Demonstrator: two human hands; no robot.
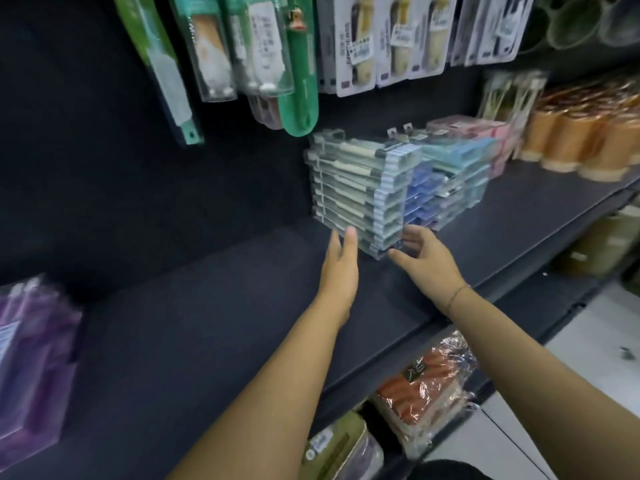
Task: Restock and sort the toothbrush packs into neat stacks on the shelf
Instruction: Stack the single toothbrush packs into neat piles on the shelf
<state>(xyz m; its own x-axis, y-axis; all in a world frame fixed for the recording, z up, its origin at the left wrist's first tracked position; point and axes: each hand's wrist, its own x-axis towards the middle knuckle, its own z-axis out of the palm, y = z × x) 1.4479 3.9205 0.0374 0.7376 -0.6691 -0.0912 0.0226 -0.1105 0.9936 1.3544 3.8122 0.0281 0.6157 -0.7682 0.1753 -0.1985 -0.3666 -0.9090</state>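
Note:
A tall stack of clear toothbrush packs (360, 192) stands on the dark shelf (214, 306), with blue packs (420, 199) and teal packs (457, 168) stacked right behind it. My left hand (341, 261) reaches up with straight fingers, its fingertips touching the stack's lower left side. At the stack's near right corner my right hand (424, 258) has its fingers spread and relaxed against the bottom packs. Neither hand grips a pack.
Purple packs (31, 358) lie at the shelf's left end. Orange cups (581, 140) and pink packs (467, 129) stand at the far right. Hanging blister packs (263, 53) dangle above the stack. Wrapped goods (422, 386) fill the lower shelf.

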